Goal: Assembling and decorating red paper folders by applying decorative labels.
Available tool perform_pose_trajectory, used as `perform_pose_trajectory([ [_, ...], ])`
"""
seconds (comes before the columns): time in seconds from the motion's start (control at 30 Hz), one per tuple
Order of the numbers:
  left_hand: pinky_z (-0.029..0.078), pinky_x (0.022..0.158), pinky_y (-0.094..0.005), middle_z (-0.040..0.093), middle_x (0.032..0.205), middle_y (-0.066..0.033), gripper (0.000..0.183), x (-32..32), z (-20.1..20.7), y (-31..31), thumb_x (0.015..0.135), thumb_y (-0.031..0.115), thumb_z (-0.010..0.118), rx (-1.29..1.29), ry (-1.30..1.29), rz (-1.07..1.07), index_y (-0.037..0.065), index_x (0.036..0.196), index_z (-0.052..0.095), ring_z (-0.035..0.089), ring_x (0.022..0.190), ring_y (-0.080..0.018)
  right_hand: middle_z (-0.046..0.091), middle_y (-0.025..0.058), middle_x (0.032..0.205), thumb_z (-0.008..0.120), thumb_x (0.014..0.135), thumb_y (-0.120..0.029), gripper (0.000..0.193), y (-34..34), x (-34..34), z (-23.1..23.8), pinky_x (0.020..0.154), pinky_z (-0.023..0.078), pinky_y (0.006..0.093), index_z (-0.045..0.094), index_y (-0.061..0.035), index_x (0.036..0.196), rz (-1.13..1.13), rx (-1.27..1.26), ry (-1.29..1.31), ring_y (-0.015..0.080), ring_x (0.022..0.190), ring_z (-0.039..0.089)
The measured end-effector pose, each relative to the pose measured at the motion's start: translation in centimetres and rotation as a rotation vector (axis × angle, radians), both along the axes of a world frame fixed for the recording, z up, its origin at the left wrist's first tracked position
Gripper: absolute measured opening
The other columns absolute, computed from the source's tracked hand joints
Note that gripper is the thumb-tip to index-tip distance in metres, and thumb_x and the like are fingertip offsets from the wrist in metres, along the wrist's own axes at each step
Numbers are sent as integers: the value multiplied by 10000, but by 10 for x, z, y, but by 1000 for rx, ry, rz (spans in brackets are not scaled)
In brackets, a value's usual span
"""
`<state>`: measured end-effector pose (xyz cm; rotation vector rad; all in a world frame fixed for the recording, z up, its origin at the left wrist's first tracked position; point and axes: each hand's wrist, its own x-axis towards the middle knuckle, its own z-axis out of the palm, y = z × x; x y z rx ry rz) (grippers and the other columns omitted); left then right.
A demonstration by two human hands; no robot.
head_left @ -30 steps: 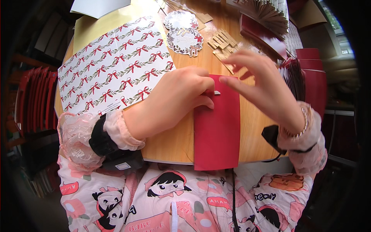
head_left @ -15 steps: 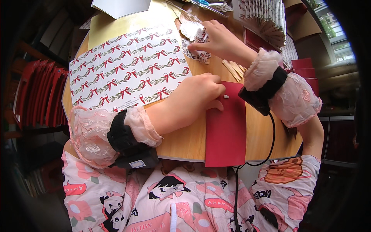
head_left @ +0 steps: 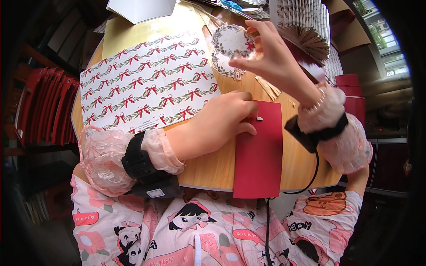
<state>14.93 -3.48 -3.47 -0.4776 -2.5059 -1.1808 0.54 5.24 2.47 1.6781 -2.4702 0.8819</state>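
Note:
My left hand (head_left: 228,115) has its fingers curled at the upper left edge of a long red card (head_left: 258,159), holding it against the table. The card's lower end hangs past the table's front edge. A small white bit (head_left: 259,119) lies on the card near my left fingertips. Farther back, my right hand (head_left: 277,55) holds a round paper cutout (head_left: 230,41) with a printed wreath and scalloped edge between thumb and fingers. Beneath it lie more such cutouts (head_left: 222,66), partly covered.
Bow-and-garland patterned paper (head_left: 146,80) lies left, over a yellow sheet (head_left: 133,37). Thin wooden sticks (head_left: 268,88) sit beside the cutouts. Pleated paper (head_left: 299,22) stands back right, near blue-handled scissors (head_left: 231,5). A black cable (head_left: 315,170) hangs from my right wrist.
My right hand has moved up and right from the pile, and a round cutout now shows at its fingers. The red card has slid slightly toward me.

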Motion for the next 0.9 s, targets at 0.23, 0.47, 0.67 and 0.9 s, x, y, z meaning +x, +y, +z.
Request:
perform_pose_trajectory([
  [0.23,508,676,-282,638,782,-100,150,-4,-6,-6,748,5,674,333,-327,-93,-17,881,607,638,745,-184,398,76,1235,764,694,-53,800,64,35,20,824,456,274,348,-61,1378,-23,-9,-223,166,1003,496],
  [0.47,512,681,-280,649,801,-109,207,0,0,-4,775,-28,632,159,-321,74,-29,959,538,646,749,-181,350,150,1222,781,634,-25,870,120,66,11,899,442,355,315,-41,1369,76,263,-381,289,1092,461],
  [0.67,507,678,-267,646,811,-121,147,2,1,1,814,-17,605,285,-327,74,-31,948,545,650,762,-195,357,164,1210,783,620,-17,838,133,75,-6,946,406,382,341,-25,1331,181,308,-511,335,1112,453],
  [0.9,517,648,-239,650,796,-82,199,16,18,10,789,60,698,331,-542,-1,-32,922,583,641,721,-113,435,142,1214,801,584,-86,810,135,75,-8,952,359,409,399,-50,1286,198,300,-400,311,1103,468],
])
